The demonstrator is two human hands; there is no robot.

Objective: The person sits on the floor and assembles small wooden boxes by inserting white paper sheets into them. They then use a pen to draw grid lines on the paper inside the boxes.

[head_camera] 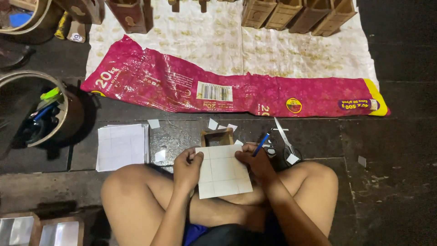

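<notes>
I sit cross-legged on a dark floor. My left hand (187, 167) grips the left edge of a white sheet ruled into squares (224, 173), which rests on my lap. My right hand (255, 160) presses on the sheet's right edge and holds a blue pen (261, 144) between its fingers. A small open wooden box (217, 136) stands just beyond the sheet. Scissors (286, 140) lie on the floor to the right of my right hand.
A stack of ruled white sheets (122, 146) lies to the left, with small paper offcuts (154, 123) nearby. A long pink plastic sack (236, 89) lies flat beyond. Wooden boxes (296, 14) stand on a pale cloth (218, 41). A round container with tools (41, 109) sits left.
</notes>
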